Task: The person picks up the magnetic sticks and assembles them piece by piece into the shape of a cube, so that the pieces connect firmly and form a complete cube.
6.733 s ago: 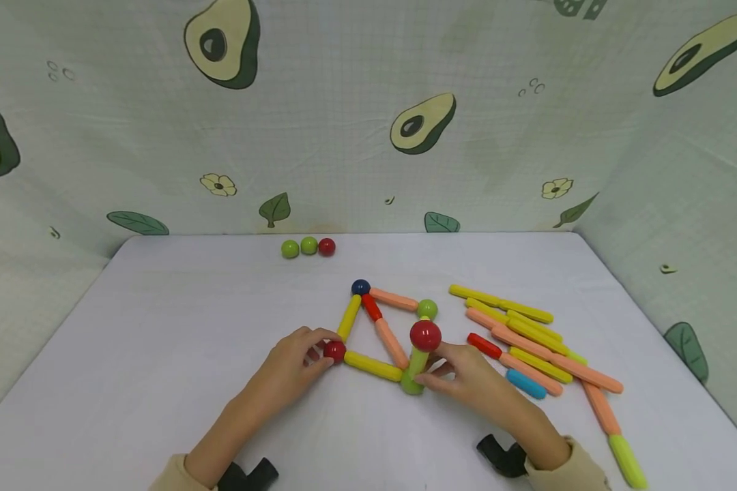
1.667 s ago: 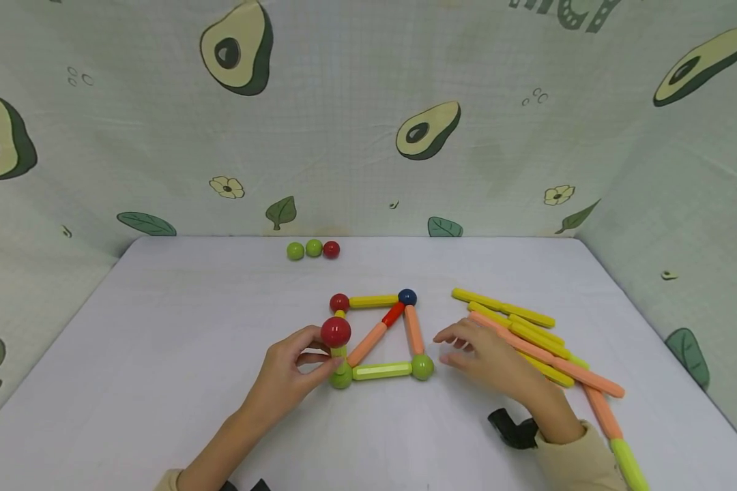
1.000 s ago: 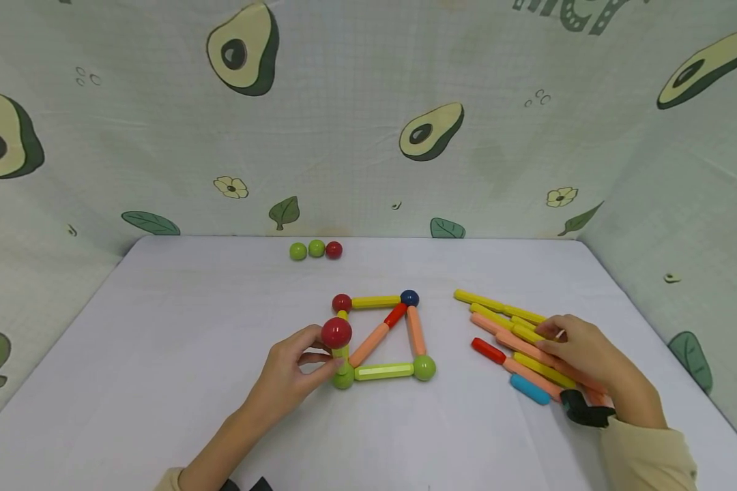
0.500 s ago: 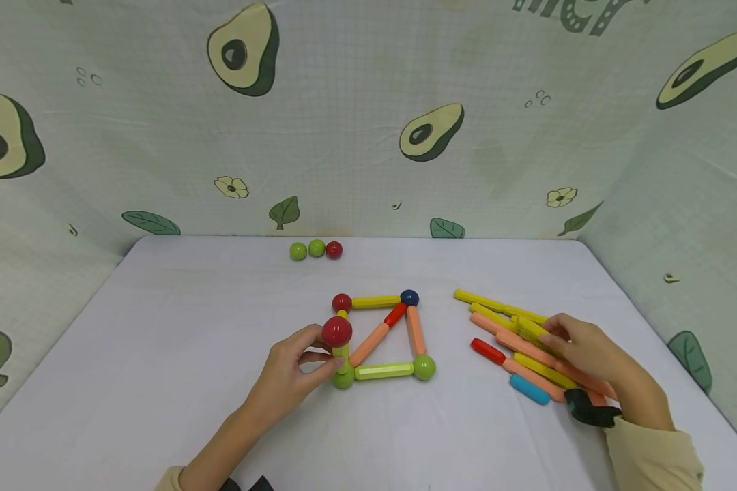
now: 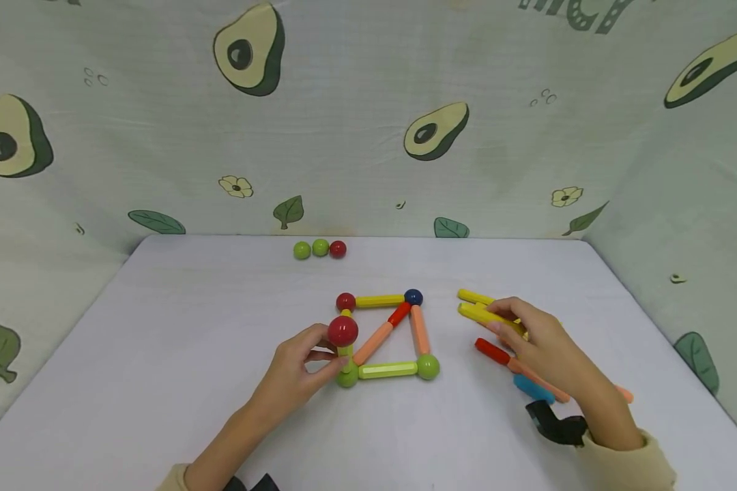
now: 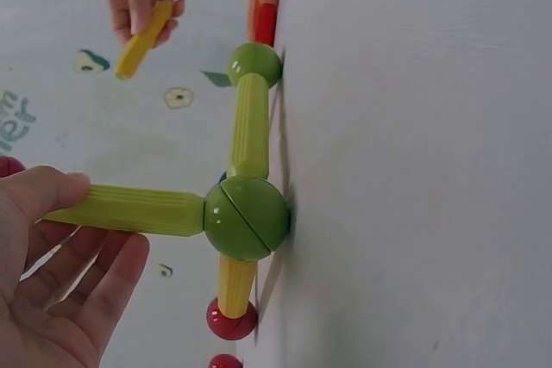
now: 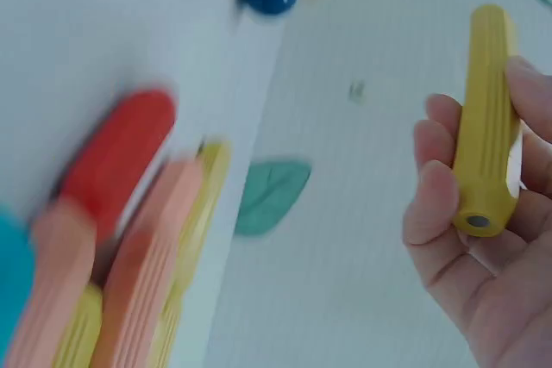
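Note:
My left hand [image 5: 288, 372] pinches an upright green magnetic rod [image 6: 147, 208], which has a red ball [image 5: 342, 331] on top and a green ball [image 6: 247, 219] at its foot. That foot is one corner of a flat four-sided frame; its other corners are a red ball [image 5: 346, 301], a blue ball [image 5: 413, 297] and a green ball [image 5: 428, 367]. A red and an orange rod [image 5: 373, 343] run diagonally across it. My right hand [image 5: 543, 344] grips a yellow magnetic rod [image 7: 487, 127], held raised above the loose rods, one end showing a dark tip.
Loose rods lie on the right of the white table [image 5: 178, 327], among them a red one [image 5: 492, 350] and a blue one [image 5: 533, 389]; the right arm hides part of them. Two green balls [image 5: 302, 250] and a red ball [image 5: 338, 249] sit near the back edge.
The frame has been turned, and the left hand has taken over the upright rod. My right hand went to the loose rods, picked up a yellow rod and is lifting it leftward.

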Demonstrator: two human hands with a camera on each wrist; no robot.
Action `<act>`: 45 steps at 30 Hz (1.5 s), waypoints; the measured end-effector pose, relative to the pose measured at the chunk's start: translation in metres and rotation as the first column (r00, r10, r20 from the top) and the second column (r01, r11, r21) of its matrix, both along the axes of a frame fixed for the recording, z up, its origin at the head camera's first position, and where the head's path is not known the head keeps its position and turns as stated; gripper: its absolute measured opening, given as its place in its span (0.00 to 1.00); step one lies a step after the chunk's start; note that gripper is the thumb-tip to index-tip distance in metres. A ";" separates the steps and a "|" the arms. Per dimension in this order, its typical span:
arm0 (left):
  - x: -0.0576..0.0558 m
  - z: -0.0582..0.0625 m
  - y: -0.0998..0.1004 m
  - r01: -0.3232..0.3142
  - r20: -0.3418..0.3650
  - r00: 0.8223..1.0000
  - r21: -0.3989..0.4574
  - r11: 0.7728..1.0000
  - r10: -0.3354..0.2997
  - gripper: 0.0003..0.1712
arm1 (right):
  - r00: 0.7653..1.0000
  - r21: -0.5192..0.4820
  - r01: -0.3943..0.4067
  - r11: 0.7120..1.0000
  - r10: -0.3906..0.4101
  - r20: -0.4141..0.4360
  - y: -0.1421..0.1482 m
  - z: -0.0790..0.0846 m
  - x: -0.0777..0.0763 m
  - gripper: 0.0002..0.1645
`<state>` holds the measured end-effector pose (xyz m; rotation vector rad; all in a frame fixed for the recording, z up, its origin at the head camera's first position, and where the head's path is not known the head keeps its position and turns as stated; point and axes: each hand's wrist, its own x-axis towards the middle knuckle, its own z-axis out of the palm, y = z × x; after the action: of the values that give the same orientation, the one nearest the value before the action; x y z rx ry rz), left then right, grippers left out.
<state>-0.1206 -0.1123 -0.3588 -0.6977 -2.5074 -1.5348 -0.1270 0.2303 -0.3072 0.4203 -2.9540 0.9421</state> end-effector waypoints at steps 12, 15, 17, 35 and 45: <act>0.000 0.003 0.004 -0.019 0.012 1.000 -0.037 0.999 0.020 0.19 | 0.956 -0.087 -0.271 0.959 0.258 -0.138 -0.075 0.016 0.001 0.13; 0.000 0.003 0.005 -0.021 0.018 1.000 -0.044 0.999 0.021 0.19 | 0.950 -0.101 -0.297 0.949 0.284 -0.129 -0.086 0.018 -0.001 0.13; 0.001 0.003 0.006 -0.022 0.020 1.000 -0.055 0.998 0.023 0.19 | 0.946 -0.117 -0.312 0.943 0.297 -0.127 -0.090 0.018 -0.002 0.14; -0.006 0.029 0.013 0.030 -0.111 0.993 -0.001 1.000 -0.030 0.23 | 0.929 -0.167 -0.357 0.919 0.331 -0.163 -0.098 0.015 -0.004 0.15; -0.010 0.036 0.016 0.091 -0.033 0.995 -0.013 0.996 -0.092 0.16 | 0.928 -0.191 -0.361 0.913 0.333 -0.165 -0.100 0.011 -0.005 0.15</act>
<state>-0.1309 -0.0964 -0.3226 -0.8442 -2.4949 -1.5247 -0.1324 0.1305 -0.2960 0.9808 -2.6667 1.2030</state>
